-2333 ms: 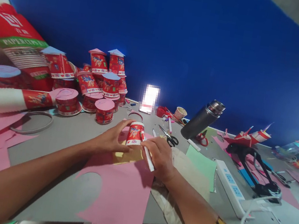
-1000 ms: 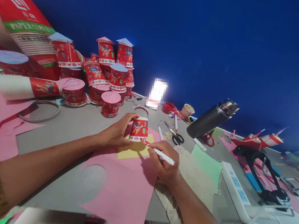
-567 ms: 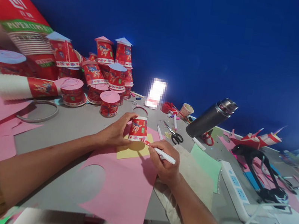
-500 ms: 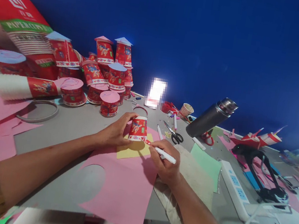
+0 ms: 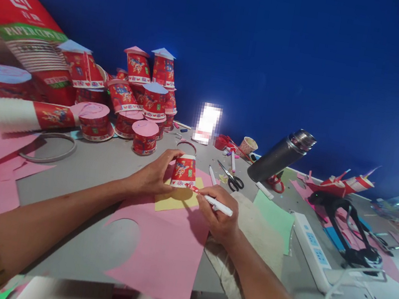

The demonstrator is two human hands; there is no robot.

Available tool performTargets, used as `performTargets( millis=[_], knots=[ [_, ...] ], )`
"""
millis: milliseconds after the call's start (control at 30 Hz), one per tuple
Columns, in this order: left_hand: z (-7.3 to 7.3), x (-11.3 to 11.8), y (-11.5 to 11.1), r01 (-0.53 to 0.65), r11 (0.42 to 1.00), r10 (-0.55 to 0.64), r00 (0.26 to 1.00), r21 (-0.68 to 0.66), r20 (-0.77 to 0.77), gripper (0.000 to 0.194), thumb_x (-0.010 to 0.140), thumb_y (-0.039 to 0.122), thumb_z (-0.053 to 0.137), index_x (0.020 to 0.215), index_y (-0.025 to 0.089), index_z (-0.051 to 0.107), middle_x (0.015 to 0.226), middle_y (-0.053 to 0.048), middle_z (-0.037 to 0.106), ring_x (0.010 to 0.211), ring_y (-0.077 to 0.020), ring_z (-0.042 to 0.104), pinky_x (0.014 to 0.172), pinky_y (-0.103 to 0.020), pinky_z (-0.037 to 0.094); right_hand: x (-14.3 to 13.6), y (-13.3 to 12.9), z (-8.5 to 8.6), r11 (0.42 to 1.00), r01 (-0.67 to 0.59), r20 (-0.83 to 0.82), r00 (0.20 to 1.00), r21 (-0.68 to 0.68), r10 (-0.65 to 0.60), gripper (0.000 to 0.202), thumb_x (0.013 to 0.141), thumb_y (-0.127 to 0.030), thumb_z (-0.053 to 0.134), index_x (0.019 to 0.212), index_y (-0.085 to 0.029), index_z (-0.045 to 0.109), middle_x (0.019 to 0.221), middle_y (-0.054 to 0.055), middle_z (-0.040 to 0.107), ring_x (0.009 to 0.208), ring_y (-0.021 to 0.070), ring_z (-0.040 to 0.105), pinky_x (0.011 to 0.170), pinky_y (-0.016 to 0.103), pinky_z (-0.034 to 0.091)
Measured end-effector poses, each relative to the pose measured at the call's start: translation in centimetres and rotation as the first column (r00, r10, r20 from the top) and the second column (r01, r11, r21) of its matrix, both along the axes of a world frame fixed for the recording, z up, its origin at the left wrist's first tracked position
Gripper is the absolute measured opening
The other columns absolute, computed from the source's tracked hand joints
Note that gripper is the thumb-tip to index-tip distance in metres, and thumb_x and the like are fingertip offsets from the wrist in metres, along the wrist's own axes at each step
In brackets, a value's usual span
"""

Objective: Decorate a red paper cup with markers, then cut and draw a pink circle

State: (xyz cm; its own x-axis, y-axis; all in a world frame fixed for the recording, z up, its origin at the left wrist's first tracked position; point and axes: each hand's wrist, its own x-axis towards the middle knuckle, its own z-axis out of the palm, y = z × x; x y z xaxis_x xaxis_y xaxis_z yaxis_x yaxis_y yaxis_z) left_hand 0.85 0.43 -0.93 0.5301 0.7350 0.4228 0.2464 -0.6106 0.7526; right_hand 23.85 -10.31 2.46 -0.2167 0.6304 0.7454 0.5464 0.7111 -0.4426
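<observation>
An upside-down red paper cup [image 5: 184, 168] with a white band of small drawings round its lower rim stands over a yellow paper [image 5: 172, 201]. My left hand [image 5: 154, 172] grips the cup from the left, thumb near the bottom rim and fingers at the top. In my right hand [image 5: 220, 212] is a white marker [image 5: 218, 205], its red tip at the rim's right part. Beneath lies a pink sheet [image 5: 168, 250] with a round cut-out. A strip loop [image 5: 187, 144] shows behind the cup.
Stacked decorated cups [image 5: 154, 102] rise at the back left beside a paper cup bag [image 5: 32, 32]. Scissors [image 5: 231, 176], a dark flask [image 5: 280, 156], green paper [image 5: 274, 217], a cloth [image 5: 258, 229] and a power strip [image 5: 310, 250] lie to the right.
The marker tip has moved slightly left along the cup's rim, with my right hand following. The whole view has shifted a little; my left hand keeps its hold on the cup.
</observation>
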Motion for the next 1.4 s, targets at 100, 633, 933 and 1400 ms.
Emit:
performTargets(
  millis=[100, 633, 933, 1400],
  knots=[
    [0.03, 0.04, -0.13, 0.006, 1.0, -0.006, 1.0, -0.022, 0.015, 0.084, 0.073, 0.027, 0.083, 0.146, 0.028, 0.042, 0.15, -0.013, 0.052, 0.141, -0.0359, 0.057, 0.117, -0.058, 0.051, -0.02, 0.11, 0.0, 1.0, -0.009, 0.016, 1.0, 0.012, 0.008, 0.009, 0.102, -0.02, 0.062, 0.1, -0.022, 0.071, 0.084, 0.005, 0.078, 0.074, 0.0176, 0.072, 0.069, 0.03, 0.056],
    [0.02, 0.17, -0.22, -0.021, 1.0, 0.021, 1.0, 0.006, -0.017, 0.083, 0.075, 0.029, 0.082, 0.147, 0.026, 0.04, 0.15, -0.015, 0.052, 0.14, -0.0365, 0.057, 0.117, -0.059, 0.05, 0.05, 0.09, 0.24, 1.0, -0.01, 0.037, 0.999, 0.006, 0.01, 0.009, 0.102, -0.019, 0.063, 0.097, -0.022, 0.07, 0.081, 0.003, 0.076, 0.07, 0.0165, 0.069, 0.066, 0.029, 0.052],
    [0.07, 0.0, -0.17, -0.029, 0.999, 0.03, 0.999, 0.028, -0.037, 0.084, 0.075, 0.03, 0.082, 0.147, 0.026, 0.04, 0.15, -0.013, 0.053, 0.139, -0.0352, 0.058, 0.117, -0.055, 0.051, 0.29, 0.19, 0.11, 0.999, 0.033, 0.037, 0.999, 0.021, -0.033, 0.012, 0.103, -0.021, 0.061, 0.096, -0.022, 0.07, 0.083, 0.004, 0.077, 0.073, 0.0174, 0.071, 0.068, 0.03, 0.054],
    [-0.1, 0.01, -0.01, -0.017, 0.999, 0.019, 0.999, 0.041, -0.05, 0.085, 0.075, 0.03, 0.082, 0.147, 0.026, 0.038, 0.15, -0.013, 0.051, 0.141, -0.0345, 0.056, 0.119, -0.057, 0.048, 0.25, 0.05, 0.25, 1.0, -0.01, 0.014, 1.0, 0.021, 0.009, 0.009, 0.101, -0.019, 0.063, 0.099, -0.023, 0.07, 0.082, 0.004, 0.076, 0.071, 0.0175, 0.07, 0.066, 0.03, 0.054]
  ],
)
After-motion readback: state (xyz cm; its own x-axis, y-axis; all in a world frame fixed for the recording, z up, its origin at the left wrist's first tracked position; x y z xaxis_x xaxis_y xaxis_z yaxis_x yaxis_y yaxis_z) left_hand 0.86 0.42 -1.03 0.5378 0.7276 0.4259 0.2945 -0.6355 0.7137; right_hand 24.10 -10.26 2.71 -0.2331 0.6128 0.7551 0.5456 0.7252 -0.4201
